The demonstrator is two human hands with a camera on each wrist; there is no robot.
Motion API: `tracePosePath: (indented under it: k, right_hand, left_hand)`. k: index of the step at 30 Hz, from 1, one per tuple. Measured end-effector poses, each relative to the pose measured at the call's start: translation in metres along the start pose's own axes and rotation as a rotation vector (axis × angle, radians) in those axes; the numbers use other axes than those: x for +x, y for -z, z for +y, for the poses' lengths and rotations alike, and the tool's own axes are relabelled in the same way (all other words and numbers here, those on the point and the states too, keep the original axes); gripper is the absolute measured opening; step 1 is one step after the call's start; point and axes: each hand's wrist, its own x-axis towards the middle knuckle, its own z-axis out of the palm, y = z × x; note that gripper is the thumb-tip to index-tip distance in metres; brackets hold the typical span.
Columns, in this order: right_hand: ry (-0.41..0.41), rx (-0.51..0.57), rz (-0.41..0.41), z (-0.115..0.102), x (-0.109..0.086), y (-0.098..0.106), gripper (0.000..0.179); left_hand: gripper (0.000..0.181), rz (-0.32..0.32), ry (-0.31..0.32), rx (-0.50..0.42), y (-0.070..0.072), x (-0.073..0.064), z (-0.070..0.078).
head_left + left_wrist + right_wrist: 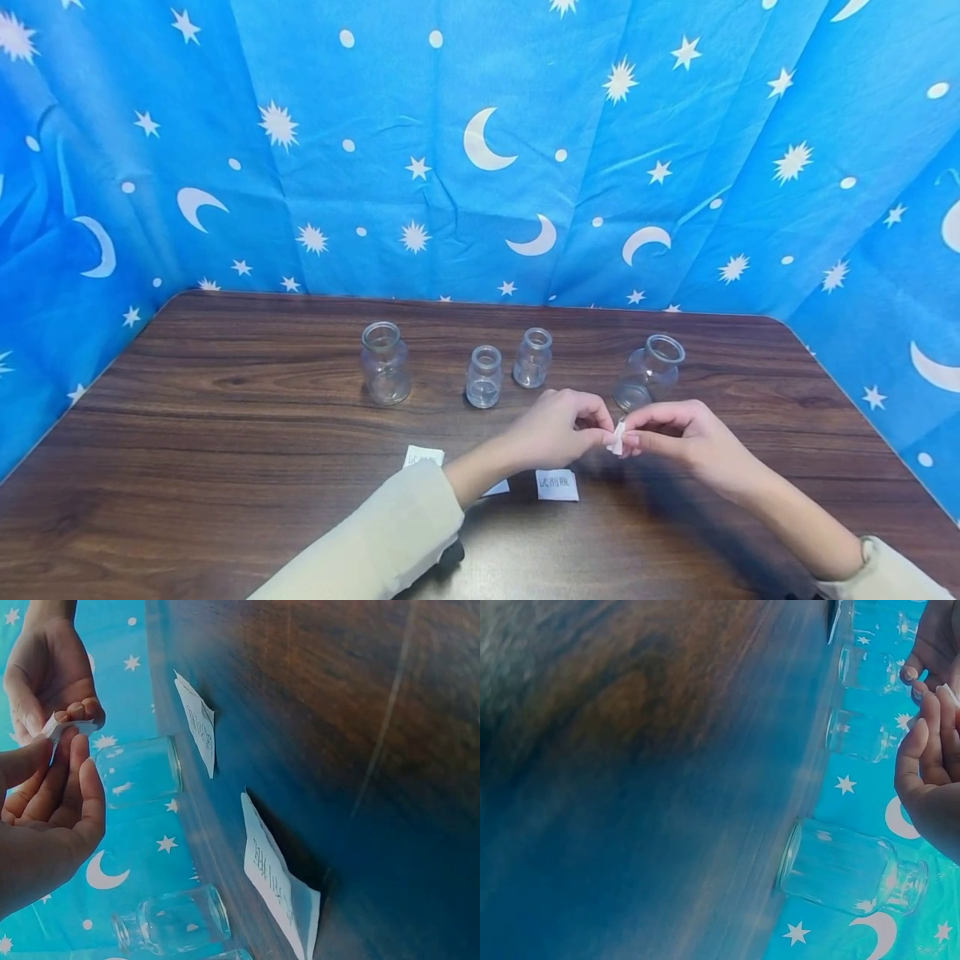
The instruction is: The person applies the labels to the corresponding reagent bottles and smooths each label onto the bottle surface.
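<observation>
Over the right half of the table, both hands meet at a small folded white paper slip [618, 437]. The thumb and fingertips of my left hand [551, 432] pinch its left side, while those of my right hand [697, 437] pinch its right side. The left wrist view shows the folded paper [66, 727] between the two sets of fingertips. Just behind the hands stands a wide glass jar [651, 371]. Below the left hand lies a white paper label [557, 484] with handwritten characters. Another label [423, 455] is partly covered by the left sleeve.
A third label [497, 487] peeks out beside the left forearm. Two small glass jars [483, 385] [532, 360] stand mid-table, with a larger glass jar [386, 372] to their left. A blue star-patterned curtain [420, 167] hangs behind the wooden table [187, 433].
</observation>
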Motion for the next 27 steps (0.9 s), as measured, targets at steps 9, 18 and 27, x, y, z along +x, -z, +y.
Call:
tracePosePath:
  k: [9,18,27]
  right_hand:
    - [-0.052,-0.092,0.061,-0.001,-0.004,0.007,0.013]
    - [-0.099,-0.101,0.043,0.010,-0.017,0.021,0.011]
    - [-0.149,-0.112,-0.080,0.027,-0.022,0.024,0.009]
  left_hand:
    - [0.010,0.016,-0.006,-0.025,0.006,0.001,-0.011]
    - [0.009,0.051,0.071,0.030,0.024,-0.004,-0.029]
    - [0.007,0.050,0.131,0.035,0.031,-0.008,-0.034]
